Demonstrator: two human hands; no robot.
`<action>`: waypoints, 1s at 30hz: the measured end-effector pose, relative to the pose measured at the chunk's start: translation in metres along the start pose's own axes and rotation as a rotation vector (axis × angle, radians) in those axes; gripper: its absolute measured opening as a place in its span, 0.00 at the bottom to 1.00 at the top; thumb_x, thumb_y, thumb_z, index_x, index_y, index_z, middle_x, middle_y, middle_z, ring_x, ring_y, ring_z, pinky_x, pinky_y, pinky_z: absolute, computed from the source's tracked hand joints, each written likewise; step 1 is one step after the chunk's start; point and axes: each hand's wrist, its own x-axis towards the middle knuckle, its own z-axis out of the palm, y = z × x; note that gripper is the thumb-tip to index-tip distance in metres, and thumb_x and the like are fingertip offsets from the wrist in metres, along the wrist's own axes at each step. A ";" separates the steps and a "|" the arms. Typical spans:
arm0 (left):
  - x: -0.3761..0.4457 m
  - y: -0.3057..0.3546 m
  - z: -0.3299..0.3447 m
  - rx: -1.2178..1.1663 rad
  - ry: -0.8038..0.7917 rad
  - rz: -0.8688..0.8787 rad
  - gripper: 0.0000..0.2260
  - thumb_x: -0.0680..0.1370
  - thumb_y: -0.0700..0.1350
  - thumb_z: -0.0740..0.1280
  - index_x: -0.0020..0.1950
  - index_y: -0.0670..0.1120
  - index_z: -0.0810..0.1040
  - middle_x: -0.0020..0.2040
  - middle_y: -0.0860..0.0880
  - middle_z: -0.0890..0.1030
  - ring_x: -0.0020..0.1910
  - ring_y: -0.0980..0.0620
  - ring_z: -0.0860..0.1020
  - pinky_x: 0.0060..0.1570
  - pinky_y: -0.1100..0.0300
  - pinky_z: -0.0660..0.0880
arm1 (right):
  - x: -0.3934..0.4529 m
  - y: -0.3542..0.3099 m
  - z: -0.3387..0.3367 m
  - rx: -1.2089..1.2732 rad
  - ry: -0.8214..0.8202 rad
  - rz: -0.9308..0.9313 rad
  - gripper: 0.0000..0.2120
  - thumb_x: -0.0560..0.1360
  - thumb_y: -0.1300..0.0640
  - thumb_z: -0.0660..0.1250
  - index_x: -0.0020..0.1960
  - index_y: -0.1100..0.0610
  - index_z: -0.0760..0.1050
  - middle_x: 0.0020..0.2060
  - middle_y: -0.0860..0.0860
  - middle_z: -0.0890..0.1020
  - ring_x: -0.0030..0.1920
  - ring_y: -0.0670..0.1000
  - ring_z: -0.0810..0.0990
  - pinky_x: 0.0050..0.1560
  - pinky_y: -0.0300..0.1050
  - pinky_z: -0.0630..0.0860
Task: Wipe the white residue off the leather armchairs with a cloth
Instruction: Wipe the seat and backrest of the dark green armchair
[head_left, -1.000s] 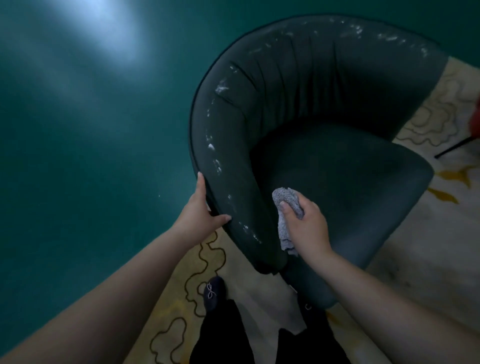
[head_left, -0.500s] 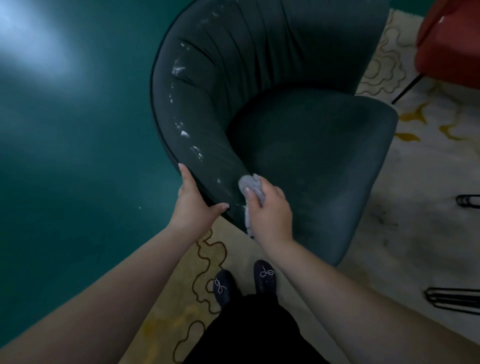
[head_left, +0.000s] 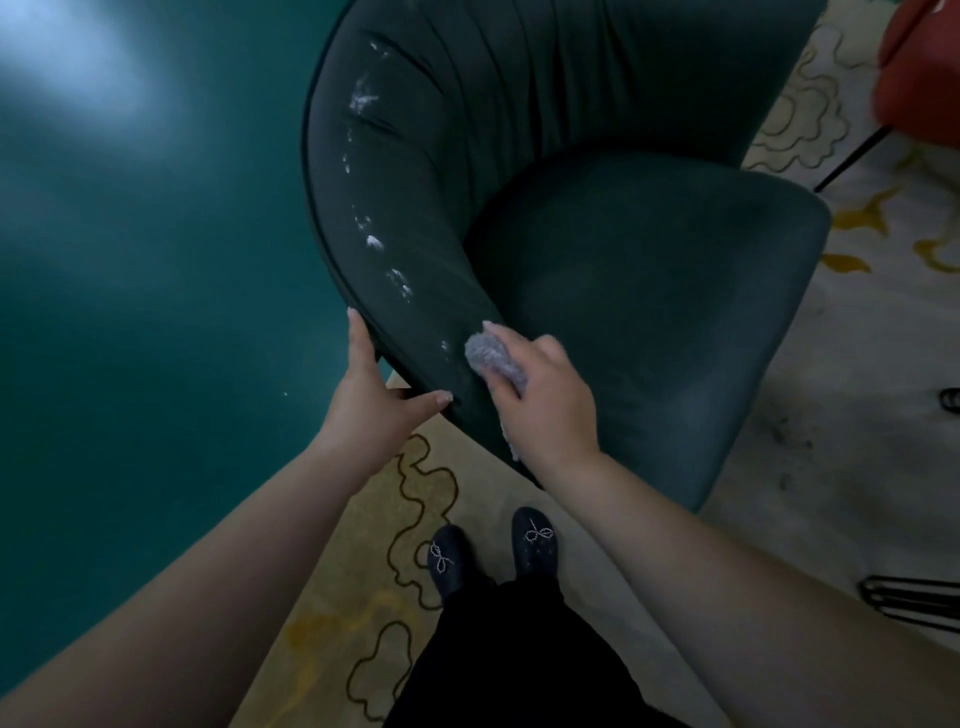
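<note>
Cloth (head_left: 493, 358), grey and fluffy, sits bunched under our right hand (head_left: 545, 400), whose curled fingers grip it and press it against the near end of the dark green armchair (head_left: 649, 291) arm. Our left hand (head_left: 371, 402) clasps that arm's outer edge just beside it, thumb laid on top. White residue (head_left: 374, 241) speckles the arm's top farther along from the cloth.
</note>
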 end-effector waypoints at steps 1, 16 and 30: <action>0.000 0.000 0.001 -0.008 0.001 -0.001 0.55 0.70 0.44 0.77 0.76 0.61 0.33 0.78 0.53 0.58 0.54 0.50 0.81 0.60 0.44 0.75 | 0.011 0.002 0.002 0.010 0.023 0.050 0.19 0.77 0.47 0.62 0.68 0.40 0.69 0.45 0.45 0.69 0.39 0.41 0.72 0.38 0.33 0.68; 0.006 0.005 -0.008 -0.008 -0.015 -0.038 0.56 0.70 0.44 0.77 0.75 0.62 0.34 0.75 0.53 0.64 0.55 0.49 0.81 0.56 0.47 0.77 | 0.063 -0.005 0.002 0.197 0.012 0.191 0.19 0.79 0.51 0.63 0.70 0.44 0.70 0.49 0.48 0.71 0.49 0.44 0.74 0.46 0.28 0.65; 0.013 0.004 -0.015 -0.063 -0.001 -0.018 0.55 0.69 0.43 0.77 0.76 0.61 0.36 0.77 0.54 0.60 0.61 0.48 0.78 0.62 0.45 0.74 | 0.050 -0.026 0.012 0.060 0.044 0.096 0.22 0.79 0.47 0.61 0.72 0.43 0.65 0.49 0.48 0.72 0.42 0.43 0.74 0.43 0.36 0.72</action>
